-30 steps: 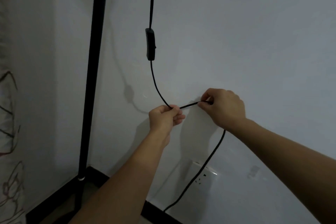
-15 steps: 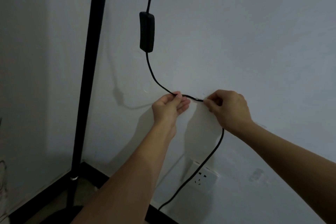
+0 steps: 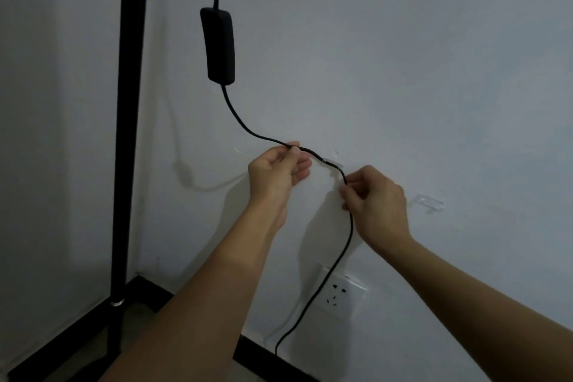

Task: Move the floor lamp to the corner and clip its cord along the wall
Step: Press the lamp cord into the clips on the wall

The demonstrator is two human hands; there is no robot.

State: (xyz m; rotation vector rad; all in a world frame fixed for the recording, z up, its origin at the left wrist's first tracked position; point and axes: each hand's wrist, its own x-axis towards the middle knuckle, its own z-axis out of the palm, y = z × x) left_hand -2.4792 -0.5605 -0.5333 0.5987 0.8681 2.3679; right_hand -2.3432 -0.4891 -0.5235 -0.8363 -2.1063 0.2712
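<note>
Pinching the thin black lamp cord (image 3: 245,125) either side of a clear plastic wall clip (image 3: 331,163), left hand (image 3: 276,170) and right hand (image 3: 376,205) seat it; black metal lamp pole (image 3: 128,133) already stands cornered, another clear clip (image 3: 429,203) apparently awaits.

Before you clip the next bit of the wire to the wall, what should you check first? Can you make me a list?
1. Left hand pinching the thin black lamp cord: ok.
2. Right hand pinching the cord: ok.
3. Cord seated in the small clear plastic wall clip between the hands: cannot tell.
4. Second clear clip free for the cord: ok.
5. Black lamp pole standing in the corner: ok.
6. Cord plugged into the white wall socket: cannot tell.
</note>
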